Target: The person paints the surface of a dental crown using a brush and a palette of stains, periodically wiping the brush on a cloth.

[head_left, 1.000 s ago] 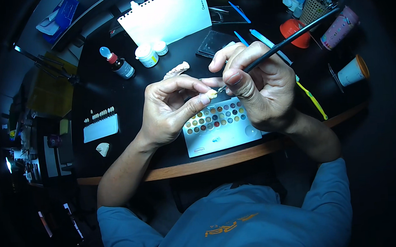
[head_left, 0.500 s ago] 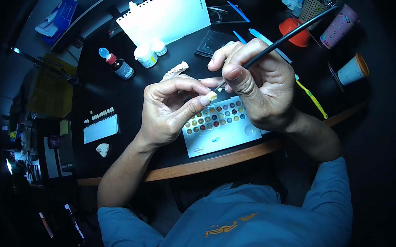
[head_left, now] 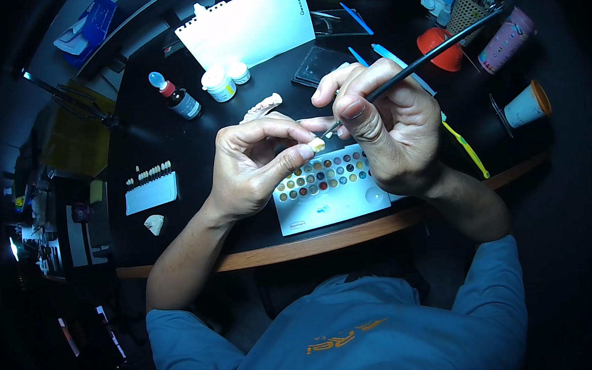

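Between the thumb and fingers of my left hand point(head_left: 251, 160) is a small yellowish dental crown point(head_left: 317, 144). My right hand point(head_left: 396, 123) grips a thin brush with a long black handle point(head_left: 429, 47), which slants up to the right. The brush's tip meets or nearly meets the crown; I cannot tell which. Below both hands lies a white palette point(head_left: 334, 212) with rows of small coloured pots. A dental model with teeth point(head_left: 263, 108) sits on the table just beyond my left hand.
At the left are a tooth shade holder point(head_left: 150, 192) and a dropper bottle point(head_left: 183, 102). White jars point(head_left: 219, 86) stand near a spiral pad point(head_left: 251, 26) at the back. On the right are a yellow toothbrush point(head_left: 467, 150), a red bowl point(head_left: 440, 49), a paper cup point(head_left: 527, 106) and a pink tumbler point(head_left: 507, 40).
The brush and the fingers of my right hand have shifted very slightly. Both hands otherwise keep their places and their holds.
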A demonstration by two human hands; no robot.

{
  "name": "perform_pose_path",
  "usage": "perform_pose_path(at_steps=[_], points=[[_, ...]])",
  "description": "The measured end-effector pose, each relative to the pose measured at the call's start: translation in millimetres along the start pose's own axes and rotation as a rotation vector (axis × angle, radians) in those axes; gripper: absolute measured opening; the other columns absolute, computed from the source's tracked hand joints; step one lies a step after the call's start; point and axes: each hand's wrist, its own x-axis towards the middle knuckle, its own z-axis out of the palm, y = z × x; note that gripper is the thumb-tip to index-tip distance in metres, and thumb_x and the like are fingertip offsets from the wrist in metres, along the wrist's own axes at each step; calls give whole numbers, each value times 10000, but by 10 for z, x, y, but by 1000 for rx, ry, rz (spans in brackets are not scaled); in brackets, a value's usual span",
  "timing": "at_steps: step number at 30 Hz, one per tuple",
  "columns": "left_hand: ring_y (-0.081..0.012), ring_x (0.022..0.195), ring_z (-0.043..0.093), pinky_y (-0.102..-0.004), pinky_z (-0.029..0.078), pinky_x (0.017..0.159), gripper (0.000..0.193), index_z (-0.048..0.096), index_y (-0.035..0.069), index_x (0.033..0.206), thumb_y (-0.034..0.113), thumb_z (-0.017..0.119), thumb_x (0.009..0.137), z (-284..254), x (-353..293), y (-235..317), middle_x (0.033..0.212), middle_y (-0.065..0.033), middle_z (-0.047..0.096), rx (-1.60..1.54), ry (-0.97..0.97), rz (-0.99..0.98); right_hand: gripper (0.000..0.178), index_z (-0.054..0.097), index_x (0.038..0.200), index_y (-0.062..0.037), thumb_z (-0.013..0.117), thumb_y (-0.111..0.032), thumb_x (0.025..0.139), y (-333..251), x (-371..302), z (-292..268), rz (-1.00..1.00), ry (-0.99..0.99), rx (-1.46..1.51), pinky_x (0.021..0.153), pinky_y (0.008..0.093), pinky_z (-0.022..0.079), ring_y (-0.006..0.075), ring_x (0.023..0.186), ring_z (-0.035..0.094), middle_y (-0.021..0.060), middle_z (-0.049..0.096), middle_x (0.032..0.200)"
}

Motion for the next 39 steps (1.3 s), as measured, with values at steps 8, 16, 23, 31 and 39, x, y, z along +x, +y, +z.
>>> perform_pose_path(at_steps=[8, 16, 23, 31, 39], points=[[-166, 955, 699, -501, 216, 1171, 127, 738, -13, 969, 69, 749, 873, -8, 8, -2, 1033, -146, 753, -24, -4, -18, 184, 621, 1003, 4, 644, -177, 983, 54, 0, -22, -24, -13, -44, 658, 237, 573, 146, 902, 689, 104, 658, 943], [-158, 953, 700, -521, 170, 1177, 108, 738, -3, 951, 76, 741, 879, 12, -5, 18, 1020, -135, 758, -45, 11, -72, 184, 633, 990, -1, 659, -183, 975, -4, -23, 14, 35, 9, -5, 670, 245, 582, 152, 920, 691, 99, 660, 937], [-147, 942, 704, -566, 129, 1175, 103, 747, 27, 940, 108, 745, 876, -15, 8, 2, 991, -109, 767, 42, 9, -32, 142, 565, 1032, -9, 602, -142, 1000, 30, -23, -7, 7, -57, -26, 679, 190, 467, 39, 702, 505, 166, 617, 1022], [-155, 952, 653, -315, 486, 931, 112, 716, -34, 979, 11, 720, 877, -35, 3, 40, 967, -116, 710, 50, -14, -88, 140, 530, 1008, -10, 550, -147, 1029, 55, 12, -3, -73, -8, -59, 693, 211, 483, 134, 835, 618, 86, 590, 815], [-146, 932, 647, -328, 462, 964, 111, 715, -30, 982, 9, 716, 877, -56, -9, -11, 964, -107, 714, 95, -36, -7, 158, 539, 982, -8, 531, -156, 1038, -19, -6, 23, 44, -3, -48, 678, 201, 485, 147, 870, 633, 70, 577, 764]])
